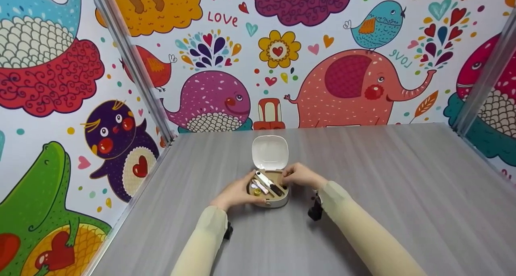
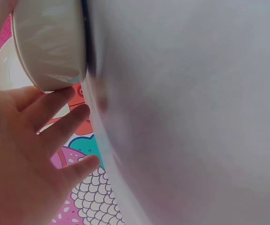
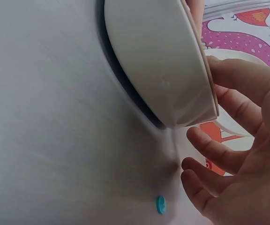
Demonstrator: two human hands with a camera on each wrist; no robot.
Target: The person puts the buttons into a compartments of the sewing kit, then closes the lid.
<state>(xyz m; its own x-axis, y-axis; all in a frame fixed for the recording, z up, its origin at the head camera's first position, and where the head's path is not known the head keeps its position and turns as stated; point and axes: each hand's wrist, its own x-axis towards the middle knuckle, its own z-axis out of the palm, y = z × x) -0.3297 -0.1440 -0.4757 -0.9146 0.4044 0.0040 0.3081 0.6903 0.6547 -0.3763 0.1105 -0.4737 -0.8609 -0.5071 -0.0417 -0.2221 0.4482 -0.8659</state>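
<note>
A white box [image 1: 271,203] with a tan divided insert stands on the table, its white lid [image 1: 270,153] raised at the back. My left hand [image 1: 237,193] grips its left side, thumb along the front edge and fingers toward the back. Over the right compartment is my right hand [image 1: 301,176], thumb and index finger reaching past the rim; its other fingers [image 3: 214,145] spread outside the wall. The fingertips inside are hidden, and I cannot tell whether they pinch anything. In the insert lie a silver tool with a black end [image 1: 269,183], a white slim piece [image 1: 261,186] and a small gold-coloured round piece [image 1: 257,192].
A small turquoise disc like a button [image 3: 161,205] lies on the grey table [image 1: 403,179] near the box, below my right fingers in the right wrist view. Walls printed with cartoon animals [image 1: 346,94] enclose the table at the back and sides.
</note>
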